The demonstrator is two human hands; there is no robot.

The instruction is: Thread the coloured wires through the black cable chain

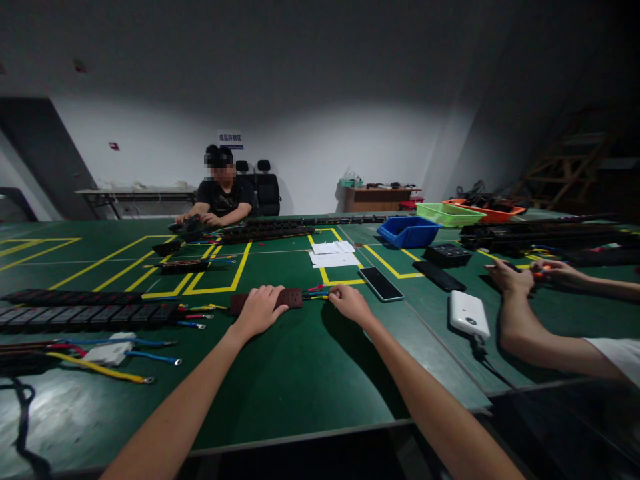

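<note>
My left hand [260, 310] lies over a short dark red socket module [295, 299], its fingers curled across the far edge and the thumb along the near one. Blue, yellow and red wires [315, 295] run out of the module's right end. At their far tips, the fingers of my right hand [351, 305] are pinched together on the wires; the exact grip point is hidden. Just left of the module, the ring-ended wires [203, 316] of a long black socket strip [125, 317] come close to it. A smartphone [381, 284] rests to the right of my right hand.
Yellow tape marks the green table [290, 393]. Toward the right are a white power bank [469, 315] with a cable, a blue bin [409, 231] and a co-worker's hands [515, 280]. Papers [334, 254] lie ahead. Another person [223, 193] works across the table.
</note>
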